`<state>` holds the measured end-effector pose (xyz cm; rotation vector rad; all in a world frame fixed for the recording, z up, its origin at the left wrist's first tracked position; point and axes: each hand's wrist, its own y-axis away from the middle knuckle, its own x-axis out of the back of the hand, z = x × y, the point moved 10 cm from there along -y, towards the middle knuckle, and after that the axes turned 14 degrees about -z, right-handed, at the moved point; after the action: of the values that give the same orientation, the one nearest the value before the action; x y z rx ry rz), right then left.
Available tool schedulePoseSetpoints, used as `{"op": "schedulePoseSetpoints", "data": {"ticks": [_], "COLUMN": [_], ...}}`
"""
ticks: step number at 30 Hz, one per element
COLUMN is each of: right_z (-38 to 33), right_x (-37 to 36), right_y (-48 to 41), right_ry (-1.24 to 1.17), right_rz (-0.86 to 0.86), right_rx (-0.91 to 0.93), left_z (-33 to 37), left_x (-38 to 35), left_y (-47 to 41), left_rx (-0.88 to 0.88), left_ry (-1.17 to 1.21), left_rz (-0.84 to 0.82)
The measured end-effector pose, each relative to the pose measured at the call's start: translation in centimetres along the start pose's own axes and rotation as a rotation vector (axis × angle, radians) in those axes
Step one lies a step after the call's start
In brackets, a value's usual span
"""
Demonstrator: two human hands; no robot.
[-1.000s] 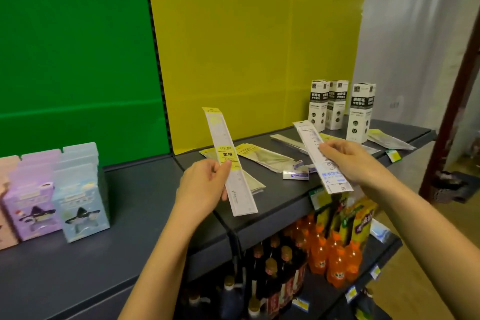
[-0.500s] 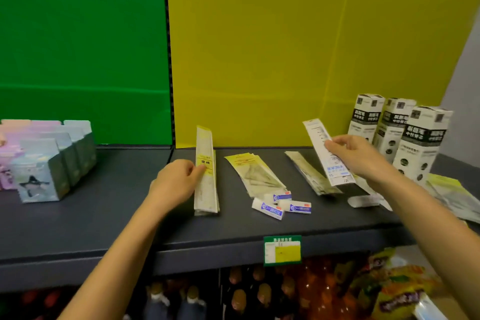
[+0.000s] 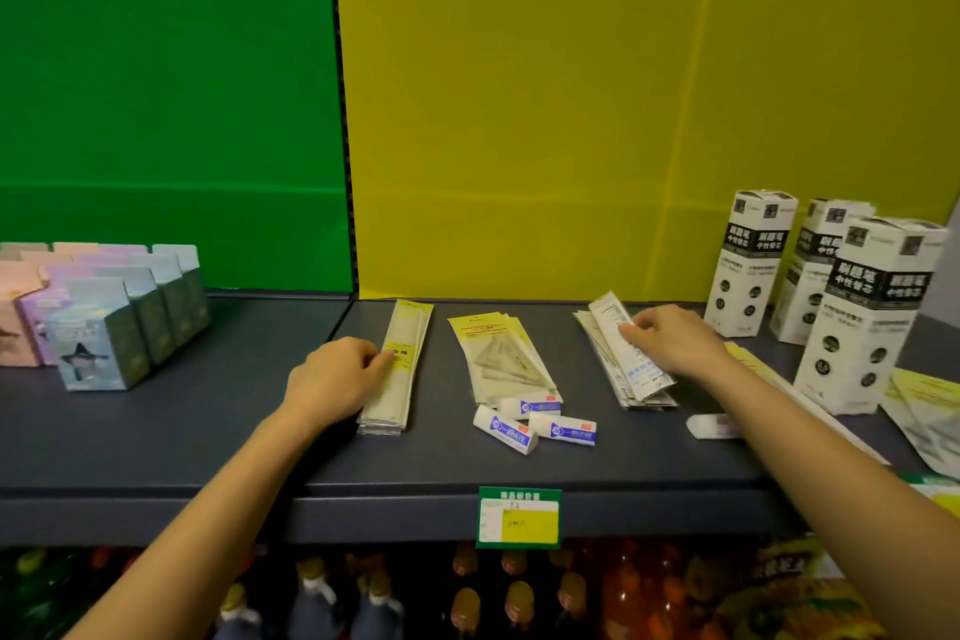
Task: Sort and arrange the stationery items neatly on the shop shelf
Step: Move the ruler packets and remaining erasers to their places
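**Both hands on the ruler piles**

At the far left of the grey shelf [image 3: 208, 437], in front of the green back panel [image 3: 166, 94], pastel boxes [image 3: 104, 327] stand in rows.

The left hand [image 3: 332, 379] lies just right of the joint between the two shelf sections. Its curled fingers grip the left edge of the left pile [image 3: 402, 379] of packed rulers at the yellow label. The blur makes it hard to say whether it holds only the top pack or several. This pile lies flat, pointing towards the yellow panel [image 3: 571, 120].

Near it on the right lies a fanned stack of set-square packs [image 3: 498, 353] with yellow headers. Three erasers [image 3: 535, 424] in white and blue sleeves lie loose at its near end, and one of them touches the stack. A green price tag [image 3: 519, 517] hangs on the shelf's front edge below them.

Further right is the right pile [image 3: 605, 369] of rulers, less even than the left one. The right hand [image 3: 670, 343] is on top of it, fingers and thumb curled round one ruler [image 3: 636, 364] that lies slanted across the pile. A fourth eraser [image 3: 709, 426] lies by the right forearm.

Three tall white refill boxes [image 3: 872, 312] stand upright at the right end, and yellow-headed packs [image 3: 930, 405] lie beside the nearest. Bottles [image 3: 467, 598] fill the shelf below.
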<state>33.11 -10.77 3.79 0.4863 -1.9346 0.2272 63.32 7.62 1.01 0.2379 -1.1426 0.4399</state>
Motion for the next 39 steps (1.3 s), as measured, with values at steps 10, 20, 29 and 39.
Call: {"op": "schedulePoseSetpoints", "data": {"ticks": [10,20,29,39], "right_z": [0.4,-12.3,-18.0,-20.4], "right_x": [-1.0,-1.0,-10.1,-12.1], "right_y": [-0.6,3.5,1.4,-1.4], "right_ry": [0.243,-0.015,-0.369,-0.433], "right_rz": [0.005,0.0,-0.444,-0.401], "right_rx": [-0.044,0.381,0.254,0.141], "left_z": [0.6,-0.3,-0.6,1.6], "left_x": [0.4,1.4,-1.6,-1.6], "left_y": [0.7,0.4,-0.9,-2.0], "left_rx": [0.002,-0.026,0.002,0.029], "left_ry": [-0.079,0.168,0.558,0.529], "left_rz": [0.083,0.136,-0.191,-0.23]}}
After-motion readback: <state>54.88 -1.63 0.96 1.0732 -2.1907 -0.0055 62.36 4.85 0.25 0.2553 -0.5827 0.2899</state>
